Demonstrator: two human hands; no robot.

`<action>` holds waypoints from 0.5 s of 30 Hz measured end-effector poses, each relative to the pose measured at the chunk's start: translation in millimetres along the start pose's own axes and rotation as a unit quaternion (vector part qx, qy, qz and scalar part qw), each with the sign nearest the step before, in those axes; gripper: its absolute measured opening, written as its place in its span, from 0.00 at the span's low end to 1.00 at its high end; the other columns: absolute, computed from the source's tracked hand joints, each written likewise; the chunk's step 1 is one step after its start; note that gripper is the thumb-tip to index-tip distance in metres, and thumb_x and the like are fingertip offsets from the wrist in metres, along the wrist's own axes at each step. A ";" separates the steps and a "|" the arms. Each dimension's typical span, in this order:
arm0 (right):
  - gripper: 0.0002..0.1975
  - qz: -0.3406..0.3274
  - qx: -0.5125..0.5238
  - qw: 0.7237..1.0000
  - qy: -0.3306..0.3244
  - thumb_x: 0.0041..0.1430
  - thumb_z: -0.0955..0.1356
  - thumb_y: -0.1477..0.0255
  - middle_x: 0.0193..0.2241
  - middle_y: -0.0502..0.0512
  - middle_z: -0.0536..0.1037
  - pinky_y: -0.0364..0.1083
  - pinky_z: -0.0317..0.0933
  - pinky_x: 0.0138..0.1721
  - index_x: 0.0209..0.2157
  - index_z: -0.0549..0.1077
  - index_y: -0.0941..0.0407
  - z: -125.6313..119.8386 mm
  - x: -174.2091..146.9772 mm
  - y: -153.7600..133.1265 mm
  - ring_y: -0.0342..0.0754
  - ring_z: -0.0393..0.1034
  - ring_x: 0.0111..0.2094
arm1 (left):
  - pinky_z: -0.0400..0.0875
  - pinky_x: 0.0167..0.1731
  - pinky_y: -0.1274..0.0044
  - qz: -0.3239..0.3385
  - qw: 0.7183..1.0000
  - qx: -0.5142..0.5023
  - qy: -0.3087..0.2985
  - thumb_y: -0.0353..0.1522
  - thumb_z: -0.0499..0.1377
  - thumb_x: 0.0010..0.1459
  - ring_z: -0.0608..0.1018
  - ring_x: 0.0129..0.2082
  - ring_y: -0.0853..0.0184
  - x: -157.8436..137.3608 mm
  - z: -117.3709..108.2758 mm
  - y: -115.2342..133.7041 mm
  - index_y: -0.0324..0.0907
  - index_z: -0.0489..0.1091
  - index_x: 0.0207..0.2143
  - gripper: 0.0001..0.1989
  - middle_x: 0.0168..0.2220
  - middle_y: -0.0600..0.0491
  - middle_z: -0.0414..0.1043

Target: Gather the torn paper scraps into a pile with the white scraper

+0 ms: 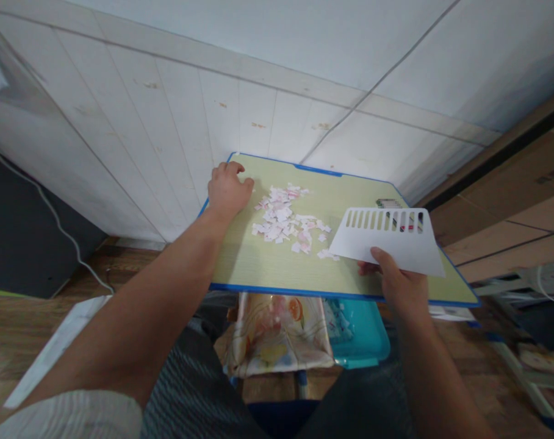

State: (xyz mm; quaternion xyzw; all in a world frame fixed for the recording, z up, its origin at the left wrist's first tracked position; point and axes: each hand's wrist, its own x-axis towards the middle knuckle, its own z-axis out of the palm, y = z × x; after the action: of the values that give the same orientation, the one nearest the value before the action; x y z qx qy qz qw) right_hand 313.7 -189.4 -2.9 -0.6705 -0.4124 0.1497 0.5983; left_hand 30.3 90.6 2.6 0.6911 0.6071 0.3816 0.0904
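Observation:
Small white and pinkish paper scraps (279,213) lie in a loose pile on the pale yellow-green tabletop (268,268) with its blue edge. At the table's far left corner is my left hand (230,189), fingers curved and apart, with nothing seen in it. My right hand (400,283) grips a white flat sheet with a row of slots (387,241), thumb on top and fingers below. The sheet is held over the right side of the table, its left corner close to the scraps. Part of a small patterned item (389,203) shows behind it.
Under the table's near edge are a fruit-patterned cloth-like container (284,347) and a turquoise plastic bin (366,335) with scraps inside. A white panelled wall (180,116) stands behind the table. Brown cardboard boxes (510,189) are at the right.

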 end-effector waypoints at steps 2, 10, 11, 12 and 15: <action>0.10 0.001 0.008 1.000 -0.005 0.61 0.76 0.63 0.24 0.51 0.82 0.51 0.75 0.29 0.32 0.78 0.54 -1.4 -0.6 -0.8 0.52 0.77 0.23 | 0.70 0.70 0.55 -0.003 1.000 0.004 -0.005 0.32 0.63 0.65 0.73 0.67 0.45 -1.0 -1.9 2.0 0.45 0.75 0.53 0.14 0.61 0.42 0.76; 0.11 0.006 0.010 1.000 0.027 0.59 0.75 0.62 0.24 0.53 0.83 0.49 0.72 0.25 0.32 0.79 0.55 9.6 7.8 -7.8 0.50 0.75 0.20 | 0.70 0.68 0.51 0.002 1.000 -0.010 -0.007 0.32 0.63 0.64 0.73 0.66 0.42 -2.3 -3.6 1.7 0.46 0.76 0.53 0.15 0.62 0.40 0.76; 0.12 0.008 0.003 1.000 0.025 0.59 0.75 0.61 0.23 0.54 0.83 0.49 0.72 0.25 0.30 0.79 0.55 11.9 8.8 -8.4 0.50 0.75 0.20 | 0.70 0.68 0.51 0.003 1.000 -0.013 -0.007 0.33 0.63 0.64 0.73 0.66 0.41 -2.1 -3.2 0.8 0.47 0.76 0.53 0.15 0.62 0.40 0.76; 0.12 0.008 -0.002 1.000 0.023 0.58 0.75 0.60 0.23 0.55 0.83 0.49 0.72 0.25 0.29 0.79 0.55 13.9 9.4 -8.8 0.50 0.75 0.20 | 0.70 0.68 0.52 0.003 1.000 -0.015 -0.006 0.33 0.63 0.63 0.73 0.66 0.42 -1.9 -2.9 0.1 0.47 0.76 0.53 0.15 0.62 0.40 0.76; 0.14 0.011 -0.015 1.000 0.011 0.57 0.75 0.59 0.22 0.57 0.82 0.49 0.72 0.24 0.27 0.79 0.55 17.3 8.4 -9.4 0.50 0.75 0.20 | 0.70 0.69 0.53 0.001 1.000 -0.013 -0.006 0.33 0.63 0.63 0.73 0.67 0.43 -1.4 -2.3 -0.5 0.47 0.76 0.53 0.16 0.62 0.41 0.76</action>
State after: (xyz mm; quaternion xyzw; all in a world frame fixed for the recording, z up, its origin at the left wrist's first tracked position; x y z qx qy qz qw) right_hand 303.3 -172.1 4.1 -0.6858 -0.4002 0.1427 0.5909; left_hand 28.5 88.7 3.3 0.6928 0.6009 0.3854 0.1020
